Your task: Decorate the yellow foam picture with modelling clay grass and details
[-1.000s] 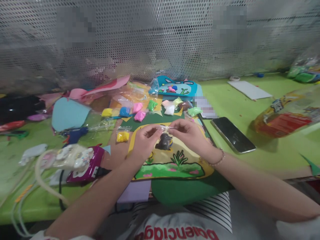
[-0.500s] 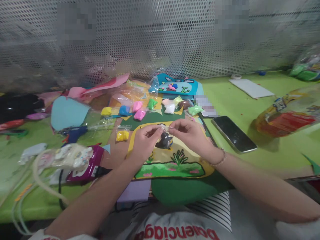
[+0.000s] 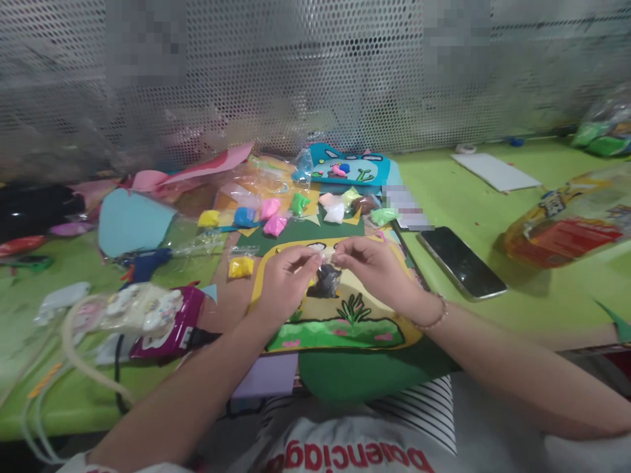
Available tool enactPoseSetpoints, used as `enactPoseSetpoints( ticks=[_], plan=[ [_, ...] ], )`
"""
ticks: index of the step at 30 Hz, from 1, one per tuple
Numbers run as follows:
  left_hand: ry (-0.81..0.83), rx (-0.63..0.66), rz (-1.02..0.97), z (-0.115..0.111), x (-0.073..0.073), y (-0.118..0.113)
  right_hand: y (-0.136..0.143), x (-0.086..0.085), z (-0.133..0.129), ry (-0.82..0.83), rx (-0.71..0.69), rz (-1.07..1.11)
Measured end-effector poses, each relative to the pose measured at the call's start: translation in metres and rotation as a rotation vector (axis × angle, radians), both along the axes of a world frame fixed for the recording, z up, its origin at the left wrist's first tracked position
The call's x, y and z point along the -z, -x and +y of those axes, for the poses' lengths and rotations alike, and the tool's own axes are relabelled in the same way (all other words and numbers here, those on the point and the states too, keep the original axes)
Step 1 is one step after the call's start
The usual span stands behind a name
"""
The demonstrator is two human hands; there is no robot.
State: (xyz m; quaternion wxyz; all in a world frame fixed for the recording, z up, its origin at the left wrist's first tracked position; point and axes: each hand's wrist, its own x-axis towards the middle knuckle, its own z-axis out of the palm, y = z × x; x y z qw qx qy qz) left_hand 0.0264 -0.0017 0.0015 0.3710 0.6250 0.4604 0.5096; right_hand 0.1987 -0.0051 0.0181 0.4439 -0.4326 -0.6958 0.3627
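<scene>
Between both hands is a small clear bag of black clay (image 3: 327, 280), its top edge pinched from either side. My left hand (image 3: 286, 276) closes thumb and finger on the bag's left upper corner. On the opposite corner, my right hand (image 3: 367, 263) is pinched in the same way, a beaded bracelet at its wrist. Below the bag lies a yellow-edged picture (image 3: 345, 332) with green grass, pink spots and a spiky plant. Left of it rests a bag of yellow clay (image 3: 241, 267). The fingertips partly hide the bag's opening.
Several bagged clay lumps, among them a green one (image 3: 300, 204), line the back of the work. A blue clay picture (image 3: 350, 167) sits behind them. To the right are a phone (image 3: 463, 263) and a snack bag (image 3: 566, 226); a purple case (image 3: 170, 322) is at left.
Both hands keep their pinch on the bag and have barely moved. The black clay bag hangs slightly differently, and the view has shifted a little.
</scene>
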Motion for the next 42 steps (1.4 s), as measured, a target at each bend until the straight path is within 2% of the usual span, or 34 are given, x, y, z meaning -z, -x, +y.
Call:
enactPoseSetpoints(
  ticks=[3,7,11,21,25,29,33,37,42],
  plan=[
    [-0.032,0.014,0.037,-0.002,-0.003,0.001,0.000,0.001,0.000,-0.010,-0.017,-0.009],
    [-0.020,0.001,0.051,-0.001,-0.003,0.001,-0.001,0.001,0.003,0.063,-0.020,0.028],
    [-0.034,-0.009,0.049,-0.001,-0.001,0.000,-0.004,-0.001,0.006,0.116,-0.088,0.045],
    [-0.149,0.045,0.164,-0.003,-0.004,0.000,-0.005,-0.001,0.002,-0.150,-0.075,-0.143],
    [-0.127,0.068,0.212,-0.003,-0.007,0.000,-0.006,-0.001,0.002,-0.188,-0.080,-0.167],
    [-0.114,0.071,0.218,-0.004,-0.010,0.000,-0.005,-0.002,0.002,-0.157,-0.077,-0.159],
    [-0.040,0.050,0.139,-0.001,-0.006,0.001,-0.008,-0.005,0.004,-0.086,-0.061,-0.186],
    [0.026,0.028,0.035,0.004,-0.001,0.003,-0.012,-0.007,0.007,-0.095,-0.026,-0.216],
    [0.057,0.123,0.085,0.006,-0.005,0.002,-0.011,-0.004,0.006,-0.111,-0.055,-0.238]
  ],
)
